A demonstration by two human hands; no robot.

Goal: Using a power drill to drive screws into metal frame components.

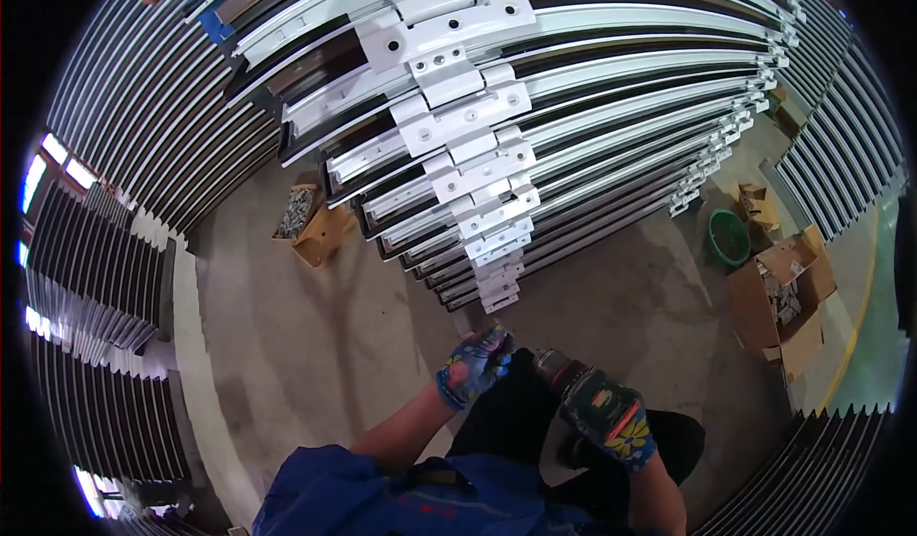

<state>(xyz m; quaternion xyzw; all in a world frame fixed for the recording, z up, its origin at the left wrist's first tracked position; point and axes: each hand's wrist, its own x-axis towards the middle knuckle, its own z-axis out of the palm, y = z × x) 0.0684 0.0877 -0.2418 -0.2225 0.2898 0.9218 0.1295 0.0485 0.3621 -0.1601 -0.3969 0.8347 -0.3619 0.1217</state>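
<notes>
Hinges (449,127) on stacked frames (621,79) ahead, one carton (323,240) left, basin (714,240) and second carton (751,307) right.

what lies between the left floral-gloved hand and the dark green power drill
In the head view, a black-clad knee shows between the left hand and drill.

From afar, I'm seeing a grey-brown floor (334,364) carrying an open carton (327,236) of small grey parts on the left; on the right, a green tub (713,230) is sitting beside a larger open cardboard box (752,309).
</notes>
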